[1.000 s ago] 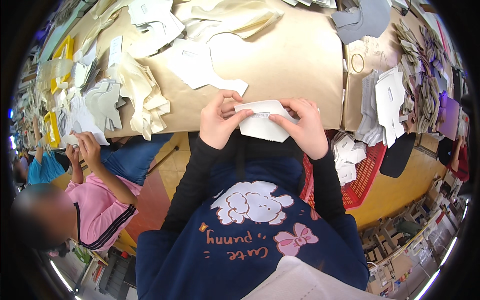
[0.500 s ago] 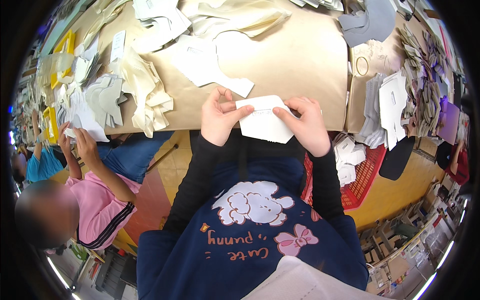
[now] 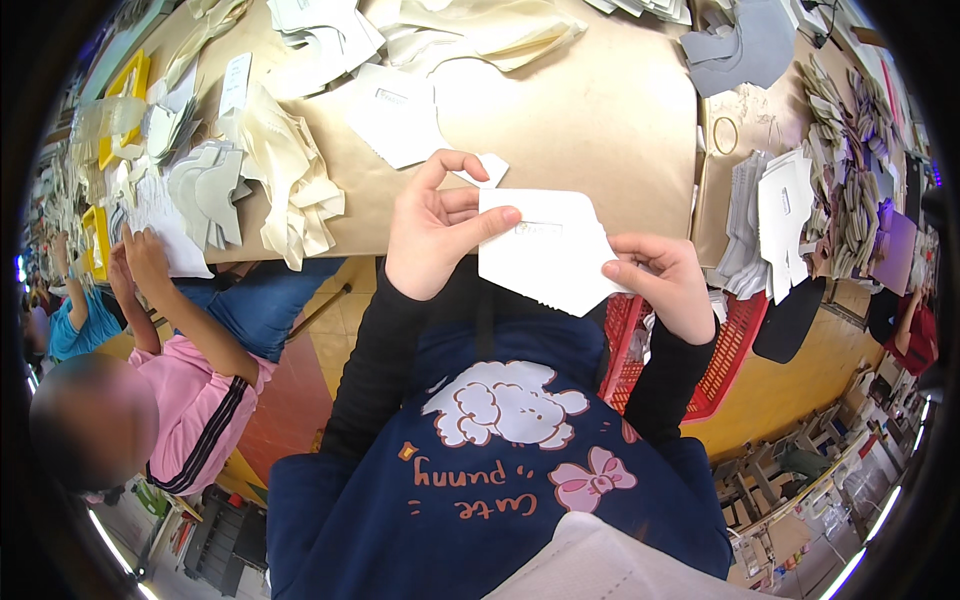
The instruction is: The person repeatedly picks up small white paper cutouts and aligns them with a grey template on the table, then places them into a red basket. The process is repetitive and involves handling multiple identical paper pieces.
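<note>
My left hand (image 3: 432,228) grips a flat white cut piece (image 3: 548,262) by its left edge, thumb on top and fingers behind. The piece has a small printed mark, a slit near it and a notched lower edge. At its right corner my right hand (image 3: 668,284) pinches the piece between thumb and fingers. Both hands hold it in front of the table's near edge, above my lap. Another white cut piece (image 3: 392,118) lies flat on the table just beyond my left hand, which partly covers it.
Cream curved pieces (image 3: 285,170) and grey-white stacks (image 3: 205,190) lie at the left. Grey pieces (image 3: 735,50) and white stacks (image 3: 785,215) are at the right. A red basket (image 3: 720,365) stands below. A person in a pink shirt (image 3: 205,410) works at my left.
My right hand has slid right and down from the piece's upper edge to its right corner. The piece has tilted and shifted slightly, while my left hand keeps hold of it.
</note>
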